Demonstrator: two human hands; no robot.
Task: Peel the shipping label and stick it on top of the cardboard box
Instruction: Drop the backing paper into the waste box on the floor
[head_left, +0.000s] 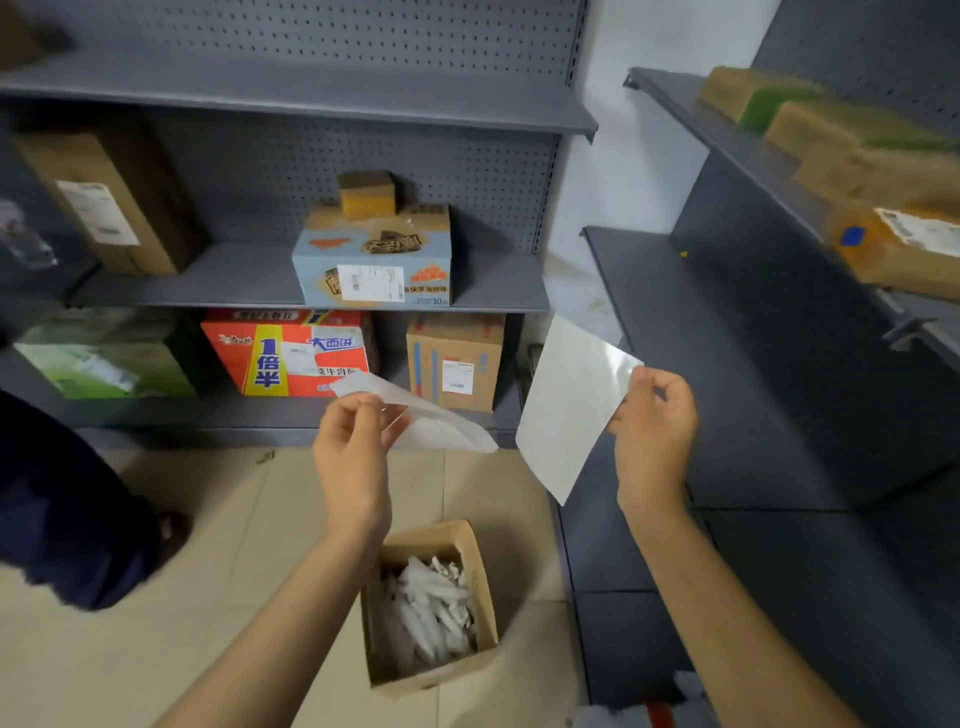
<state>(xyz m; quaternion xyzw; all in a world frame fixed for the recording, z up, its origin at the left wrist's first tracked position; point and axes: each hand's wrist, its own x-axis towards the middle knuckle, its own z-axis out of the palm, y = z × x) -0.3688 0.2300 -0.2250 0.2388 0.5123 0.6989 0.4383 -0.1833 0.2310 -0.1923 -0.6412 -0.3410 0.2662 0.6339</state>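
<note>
My left hand pinches a curled, matte white sheet by its upper edge. My right hand pinches a flat, glossy white sheet by its right corner. The two sheets are fully apart, with a small gap between them at chest height. I cannot tell for certain which one is the sticky label and which the backing. On the floor below my hands stands an open cardboard box with several crumpled white papers in it. Labelled cardboard boxes sit on the shelves ahead, among them a brown one.
Grey metal shelving ahead holds a blue box, a red box and a green box. A second grey shelf unit on the right carries brown parcels. A person in dark clothes stands at the left on the tiled floor.
</note>
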